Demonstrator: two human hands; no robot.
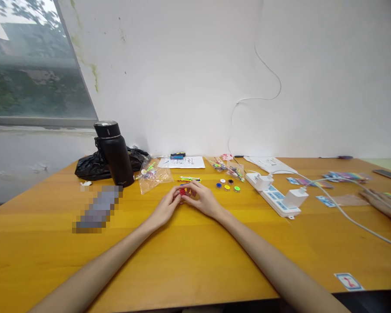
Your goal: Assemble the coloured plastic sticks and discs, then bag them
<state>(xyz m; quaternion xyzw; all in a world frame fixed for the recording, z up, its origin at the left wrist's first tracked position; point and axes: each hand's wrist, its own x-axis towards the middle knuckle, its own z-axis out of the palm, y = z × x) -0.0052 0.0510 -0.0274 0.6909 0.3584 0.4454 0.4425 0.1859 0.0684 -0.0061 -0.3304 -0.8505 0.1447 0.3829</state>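
Observation:
Both my hands meet at the middle of the wooden table [189, 256]. My left hand [167, 207] and my right hand [202, 199] pinch a small red round piece [182, 191] between their fingertips. Just behind them lies a thin green and yellow stick piece [190, 178]. To the right sit several small coloured discs [227, 185]: blue, white, black, yellow and green.
A black bottle [114, 153] stands at the left in front of a black bag [94, 167]. Clear bags of parts [153, 174], a printed sheet [181, 162], a white power strip [276, 196] with chargers and cables, and cards lie around. Another person's hand [382, 204] rests at the right edge.

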